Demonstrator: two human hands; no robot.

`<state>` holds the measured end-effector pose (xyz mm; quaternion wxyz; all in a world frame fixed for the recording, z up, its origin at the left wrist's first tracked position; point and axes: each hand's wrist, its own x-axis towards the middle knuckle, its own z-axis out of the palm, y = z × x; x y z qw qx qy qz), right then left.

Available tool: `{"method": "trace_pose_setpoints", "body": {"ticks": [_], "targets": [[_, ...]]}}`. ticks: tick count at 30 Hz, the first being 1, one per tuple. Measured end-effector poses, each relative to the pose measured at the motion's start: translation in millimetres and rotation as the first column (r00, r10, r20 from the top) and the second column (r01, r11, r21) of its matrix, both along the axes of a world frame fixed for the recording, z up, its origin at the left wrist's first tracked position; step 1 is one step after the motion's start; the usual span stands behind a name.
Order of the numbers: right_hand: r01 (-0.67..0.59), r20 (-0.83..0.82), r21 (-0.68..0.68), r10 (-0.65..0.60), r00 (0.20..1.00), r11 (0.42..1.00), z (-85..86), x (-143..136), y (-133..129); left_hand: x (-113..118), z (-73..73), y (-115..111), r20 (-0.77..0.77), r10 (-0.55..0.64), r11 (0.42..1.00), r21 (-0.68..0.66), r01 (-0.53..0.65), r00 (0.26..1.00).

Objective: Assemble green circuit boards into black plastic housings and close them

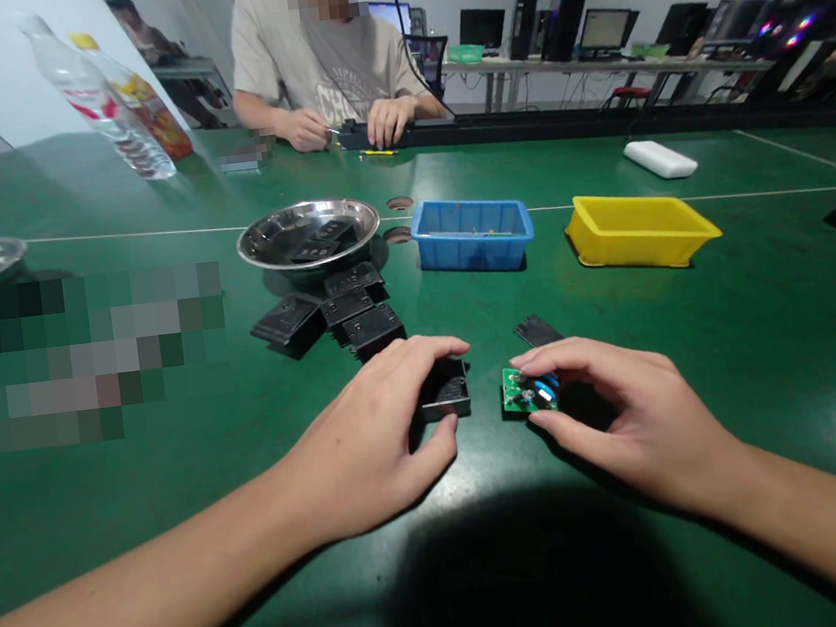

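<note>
My left hand (379, 439) is curled round a small black plastic case (446, 391) on the green table, thumb at its near side and fingers at its far side. Part of the case is hidden under the palm. In my right hand (632, 405) a small green circuit board (516, 395) with blue and white components is held by its edges between thumb and fingertips. A flat black piece (538, 330) lies just beyond the right fingers. Several black plastic cases (375, 330) sit in a loose group past my left hand.
A steel bowl (253, 257) contains black parts. Right of it stand a blue bin (475, 247) with small items and a yellow bin (640, 238). Two bottles (116, 116) are at the far left. Across the table (768, 334) a person (329, 62) works with both hands on a dark object.
</note>
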<state>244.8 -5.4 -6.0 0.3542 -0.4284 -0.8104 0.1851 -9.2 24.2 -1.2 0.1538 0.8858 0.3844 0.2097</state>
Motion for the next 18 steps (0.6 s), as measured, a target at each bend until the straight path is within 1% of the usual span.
{"method": "trace_pose_setpoints", "body": {"ticks": [5, 11, 14, 18], "targets": [[-0.010, -0.013, 0.041, 0.011, 1.000, 0.999, 0.9, -3.1, -2.6, 0.3, 2.0, -1.1, 0.024, -0.064, 0.995, 0.073, 0.062, 0.998], [-0.150, -0.082, 0.170, 0.165, 0.983, 0.974, -4.3, -5.6, -8.3, 0.3, 4.5, -4.9, 0.026, -0.197, 0.961, 0.200, 0.188, 0.980], [-0.219, -0.075, 0.182, 0.235, 0.969, 0.959, -4.4, -5.4, -10.6, -0.1, 4.6, -4.8, 0.034, -0.238, 0.948, 0.223, 0.225, 0.971], [-0.244, -0.068, 0.176, 0.259, 0.963, 0.954, -3.0, -4.9, -10.5, 0.5, 4.9, -3.4, 0.072, -0.274, 0.942, 0.219, 0.253, 0.959]]}}
